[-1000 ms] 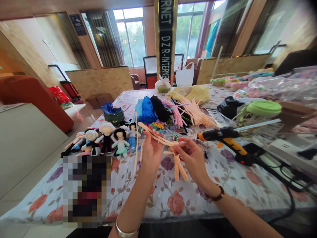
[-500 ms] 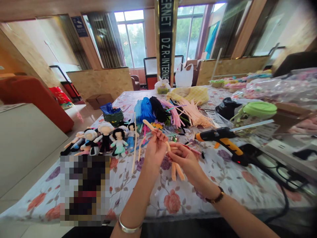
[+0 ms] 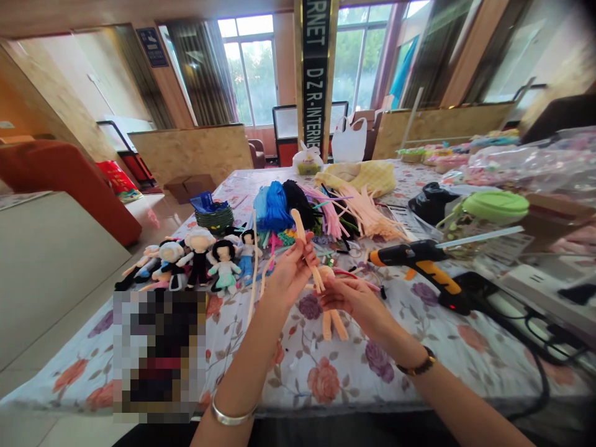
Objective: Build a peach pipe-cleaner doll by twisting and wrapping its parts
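Note:
My left hand is closed around a peach pipe cleaner piece, doubled and thick at its upper end, held upright at a tilt. Its lower end meets the fingertips of my right hand, which pinch it. Behind and below my right hand shows a peach doll body, its two legs pointing toward me; my fingers hide its middle. Two long pale pipe cleaners lie left of my left hand. Finished dolls with black or white hair sit further left.
Bundles of blue pipe cleaners, black ones and peach ones lie behind my hands. To the right rests a black and orange glue gun with its cable. A green-lidded jar stands behind it. Stacked green baskets are at the left.
My left hand has turned the peach pipe cleaner piece more upright, and its top has moved right. My right fingers have shifted onto its lower end. The doll's legs stay in place.

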Motion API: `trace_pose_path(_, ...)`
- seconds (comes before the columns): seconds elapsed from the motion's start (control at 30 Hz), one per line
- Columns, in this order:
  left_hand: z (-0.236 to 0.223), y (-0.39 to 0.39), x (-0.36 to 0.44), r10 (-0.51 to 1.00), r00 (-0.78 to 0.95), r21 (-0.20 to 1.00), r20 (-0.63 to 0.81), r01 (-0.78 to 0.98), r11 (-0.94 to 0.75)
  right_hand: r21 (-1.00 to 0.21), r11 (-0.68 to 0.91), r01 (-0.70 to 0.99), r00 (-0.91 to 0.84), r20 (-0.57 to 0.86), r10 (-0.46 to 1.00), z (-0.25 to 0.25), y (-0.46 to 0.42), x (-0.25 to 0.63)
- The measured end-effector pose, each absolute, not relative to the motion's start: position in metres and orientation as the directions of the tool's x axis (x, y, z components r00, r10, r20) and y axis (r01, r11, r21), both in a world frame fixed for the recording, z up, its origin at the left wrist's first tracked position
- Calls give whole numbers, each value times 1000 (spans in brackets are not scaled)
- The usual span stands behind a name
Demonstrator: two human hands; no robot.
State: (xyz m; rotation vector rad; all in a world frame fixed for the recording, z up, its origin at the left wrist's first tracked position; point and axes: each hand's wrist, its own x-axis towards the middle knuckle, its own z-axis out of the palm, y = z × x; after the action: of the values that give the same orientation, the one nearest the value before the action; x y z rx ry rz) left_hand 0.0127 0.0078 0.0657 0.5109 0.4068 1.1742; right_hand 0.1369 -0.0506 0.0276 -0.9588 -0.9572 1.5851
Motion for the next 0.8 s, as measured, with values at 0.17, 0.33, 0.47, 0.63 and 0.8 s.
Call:
trace_pose_path(0.17,62,6,19,948,317,629,-12,-735,253,-956,-197,-219,-248,-141,958,24,-50,135)
trace_pose_path(0.33,58,6,24,961,277,704,21,-686,183,-990,-110,-91,-316,-76,946,17,-48,137)
trace_pose_path(0.47,55,9,26,970,226,819,86,-571,60,-998,-53,-23,-389,-40,920,15,-46,141)
trace_pose_path(0.63,53,15,24,971,215,928,102,-372,-15,-987,11,161,-338,-45,940,20,-44,167)
trace_pose_path(0.8,53,21,18,972,197,981,127,-170,-93,-802,151,578,-199,40,979,26,-43,231)
